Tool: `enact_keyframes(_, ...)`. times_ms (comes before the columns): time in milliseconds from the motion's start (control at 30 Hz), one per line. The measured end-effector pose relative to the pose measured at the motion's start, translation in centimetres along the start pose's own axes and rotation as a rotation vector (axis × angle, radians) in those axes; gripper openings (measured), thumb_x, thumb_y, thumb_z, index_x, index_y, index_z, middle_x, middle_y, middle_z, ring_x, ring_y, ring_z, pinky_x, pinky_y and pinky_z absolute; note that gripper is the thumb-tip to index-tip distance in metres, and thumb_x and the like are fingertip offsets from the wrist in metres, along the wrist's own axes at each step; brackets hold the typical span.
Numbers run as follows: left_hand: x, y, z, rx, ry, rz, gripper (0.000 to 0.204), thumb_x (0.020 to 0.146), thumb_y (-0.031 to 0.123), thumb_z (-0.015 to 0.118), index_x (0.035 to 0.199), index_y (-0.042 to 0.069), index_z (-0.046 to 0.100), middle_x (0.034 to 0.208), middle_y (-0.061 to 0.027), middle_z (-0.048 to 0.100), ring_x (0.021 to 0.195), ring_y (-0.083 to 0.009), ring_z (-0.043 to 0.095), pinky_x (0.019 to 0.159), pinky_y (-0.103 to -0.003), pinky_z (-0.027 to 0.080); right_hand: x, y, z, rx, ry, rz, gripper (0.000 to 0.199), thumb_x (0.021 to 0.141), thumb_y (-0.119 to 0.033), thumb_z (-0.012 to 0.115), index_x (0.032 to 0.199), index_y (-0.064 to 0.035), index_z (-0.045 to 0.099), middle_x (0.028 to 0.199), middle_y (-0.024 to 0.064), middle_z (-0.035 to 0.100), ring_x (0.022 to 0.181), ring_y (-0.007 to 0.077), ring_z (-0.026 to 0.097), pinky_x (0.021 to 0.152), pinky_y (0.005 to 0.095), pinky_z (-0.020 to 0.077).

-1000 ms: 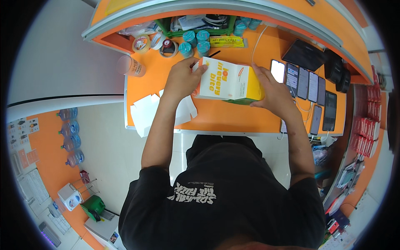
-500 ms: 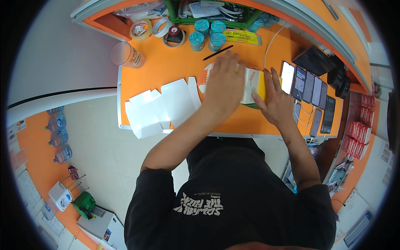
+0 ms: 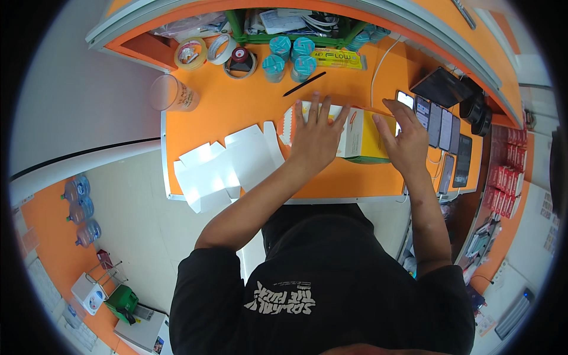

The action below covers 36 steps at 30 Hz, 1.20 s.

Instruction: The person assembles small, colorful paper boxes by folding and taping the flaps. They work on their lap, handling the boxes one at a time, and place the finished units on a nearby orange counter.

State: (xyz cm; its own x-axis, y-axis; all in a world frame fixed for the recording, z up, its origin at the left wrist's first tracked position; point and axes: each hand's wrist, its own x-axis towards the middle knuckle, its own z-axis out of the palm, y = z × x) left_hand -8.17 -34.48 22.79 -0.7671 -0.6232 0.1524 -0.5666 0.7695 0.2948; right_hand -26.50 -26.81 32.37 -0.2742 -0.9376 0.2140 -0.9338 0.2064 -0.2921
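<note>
A long printed carton in white, yellow, orange and green lies crosswise near the desk's front edge. My left hand rests on its white top, fingers spread and pointing away from me. At the yellow right end, my right hand has its thumb apart from its fingers, with nothing visible between them. Its fingers partly cover the phones behind. To the left lies an unfolded white cardboard sheet, with its flaps opened out. A thin black stick like a pen lies beyond the carton.
Several phones with cables lie at the right, near a dark tablet-like screen. Along the back are teal-lidded jars, tape rolls and a yellow package. A clear plastic cup stands far left.
My left hand has shifted slightly nearer to me and spread its fingers on the carton. My right hand has moved a little right, uncovering more of the yellow end.
</note>
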Motion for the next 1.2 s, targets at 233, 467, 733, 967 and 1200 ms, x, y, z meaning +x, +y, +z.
enact_keyframes(233, 0.2, -1.1, 0.6, -0.156, 0.059, 0.057, 0.054, 0.096, 0.024, 0.058, 0.147, 0.013, 0.047, 0.149, -0.0179, 0.044, 0.148, -0.0341, 0.032, 0.121, -0.06, 0.019, 0.5, -1.4, 4.6, -0.009, 0.071, 0.009, 0.024, 0.087, -0.029, 0.074, 0.095, -0.0069, 0.071, 0.09, 0.0077, 0.065, 0.077, 0.0269, 0.067, 0.061, 0.0365, 0.052)
enact_keyframes(467, 0.3, -2.2, 1.2, -0.331, -0.005, 0.026, 0.052, 0.098, 0.028, 0.056, 0.147, 0.014, 0.047, 0.139, -0.0132, 0.047, 0.14, -0.031, 0.039, 0.121, -0.057, 0.019, 0.5, -1.5, 5.5, -0.001, 0.106, -0.054, 0.016, 0.083, -0.022, 0.076, 0.085, -0.008, 0.067, 0.083, 0.0067, 0.059, 0.069, 0.0263, 0.061, 0.057, 0.0371, 0.0483)
enact_keyframes(733, 0.5, -2.3, 1.3, -0.339, -0.061, 0.019, 0.054, 0.101, 0.038, 0.051, 0.149, 0.015, 0.044, 0.14, -0.0133, 0.044, 0.138, -0.0313, 0.038, 0.122, -0.057, 0.015, 0.6, -1.6, 5.5, -0.011, 0.084, -0.01, 0.019, 0.082, -0.025, 0.076, 0.086, -0.0085, 0.067, 0.086, 0.006, 0.06, 0.071, 0.0261, 0.061, 0.059, 0.038, 0.049)
enact_keyframes(967, 0.5, -2.3, 1.2, -0.27, -0.054, 0.033, 0.057, 0.101, 0.043, 0.053, 0.151, 0.016, 0.045, 0.14, -0.0124, 0.047, 0.138, -0.0303, 0.04, 0.121, -0.056, 0.018, 0.7, -1.7, 5.4, -0.008, 0.068, -0.035, 0.023, 0.082, -0.025, 0.076, 0.096, -0.0077, 0.072, 0.092, 0.0069, 0.067, 0.076, 0.0273, 0.064, 0.064, 0.0375, 0.0524)
enact_keyframes(1200, 0.4, -2.3, 1.3, -0.299, -0.081, 0.029, 0.057, 0.101, 0.041, 0.052, 0.151, 0.014, 0.045, 0.141, -0.0142, 0.046, 0.139, -0.0309, 0.039, 0.121, -0.056, 0.018, 0.5, -1.6, 6.1, -0.027, 0.096, -0.044, 0.024, 0.083, -0.023, 0.075, 0.099, -0.0056, 0.073, 0.09, 0.0064, 0.069, 0.076, 0.0267, 0.066, 0.064, 0.0372, 0.0537)
